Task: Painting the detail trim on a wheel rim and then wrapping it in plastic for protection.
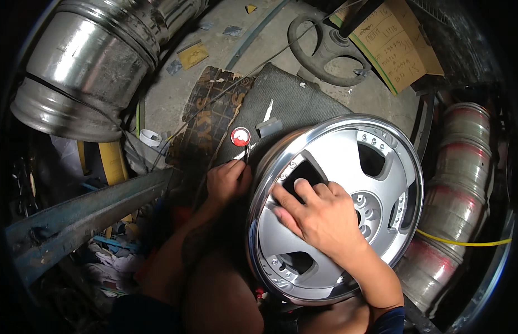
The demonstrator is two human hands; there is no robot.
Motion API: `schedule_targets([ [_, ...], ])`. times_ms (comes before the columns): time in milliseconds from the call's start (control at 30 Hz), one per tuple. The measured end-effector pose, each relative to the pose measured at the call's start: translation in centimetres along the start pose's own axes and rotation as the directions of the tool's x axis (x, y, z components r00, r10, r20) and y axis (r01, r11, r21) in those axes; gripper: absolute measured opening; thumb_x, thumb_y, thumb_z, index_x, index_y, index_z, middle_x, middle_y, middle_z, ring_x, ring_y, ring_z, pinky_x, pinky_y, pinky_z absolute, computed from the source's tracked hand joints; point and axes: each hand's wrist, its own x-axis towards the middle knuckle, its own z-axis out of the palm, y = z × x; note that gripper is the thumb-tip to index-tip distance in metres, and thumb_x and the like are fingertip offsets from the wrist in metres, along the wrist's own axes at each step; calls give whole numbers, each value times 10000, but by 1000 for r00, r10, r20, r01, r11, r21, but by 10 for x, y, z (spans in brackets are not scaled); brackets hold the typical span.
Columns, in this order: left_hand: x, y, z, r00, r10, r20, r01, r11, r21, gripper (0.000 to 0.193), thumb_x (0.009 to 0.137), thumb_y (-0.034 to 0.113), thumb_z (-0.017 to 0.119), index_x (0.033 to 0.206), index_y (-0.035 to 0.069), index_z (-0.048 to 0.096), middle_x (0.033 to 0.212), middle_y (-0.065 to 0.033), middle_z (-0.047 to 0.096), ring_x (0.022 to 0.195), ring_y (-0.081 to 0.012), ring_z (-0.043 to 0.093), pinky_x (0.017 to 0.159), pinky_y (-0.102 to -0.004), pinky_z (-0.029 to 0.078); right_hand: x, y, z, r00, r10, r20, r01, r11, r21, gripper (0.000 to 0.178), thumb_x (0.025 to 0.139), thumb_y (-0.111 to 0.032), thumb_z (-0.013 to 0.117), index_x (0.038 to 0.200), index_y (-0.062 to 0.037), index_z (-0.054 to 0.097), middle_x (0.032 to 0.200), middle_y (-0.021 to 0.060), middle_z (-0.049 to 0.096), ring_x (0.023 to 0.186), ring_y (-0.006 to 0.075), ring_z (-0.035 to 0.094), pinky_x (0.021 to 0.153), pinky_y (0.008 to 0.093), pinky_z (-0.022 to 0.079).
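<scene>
A silver car wheel (pixel 331 167) with a polished lip stands tilted in front of me, no tyre on it. My right hand (pixel 320 217) lies across one of its spokes, fingers bent over the edge of an opening. My left hand (pixel 228 181) is closed at the left of the wheel, fingertips pinched round a thin dark stick (pixel 247 153). The stick's upper end is beside a small red-rimmed round lid (pixel 240 136) with white stuff in it. A small grey bent piece (pixel 269 127) lies right of the lid, on a dark mat (pixel 295 94).
Stacked metal wheel barrels stand at the upper left (pixel 83 67) and along the right (pixel 456 183). Behind are a grey steering-wheel-shaped part (pixel 331 50) and a cardboard piece (pixel 395 44). A metal beam (pixel 86 209) crosses at left, near a white tape roll (pixel 150 138).
</scene>
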Motion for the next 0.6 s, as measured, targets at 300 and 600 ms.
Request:
schedule_targets([
  [300, -2, 2, 5, 999, -18, 36, 17, 999, 28, 195, 843, 158, 674, 701, 78, 566, 674, -114, 590, 602, -329, 625, 540, -430, 491, -2, 10, -2, 998, 21, 62, -25, 998, 58, 321, 932, -392, 623, 1219, -261, 680, 891, 31, 528, 600, 154, 575, 584, 308, 450],
  [600, -5, -4, 3, 995, -63, 74, 66, 997, -32, 153, 847, 156, 681, 746, 75, 600, 684, -131, 602, 613, -338, 634, 543, -432, 492, -1, 8, -3, 1000, -26, -3, 26, 993, 119, 317, 922, -359, 637, 1212, -236, 676, 905, 37, 534, 598, 154, 583, 579, 311, 444],
])
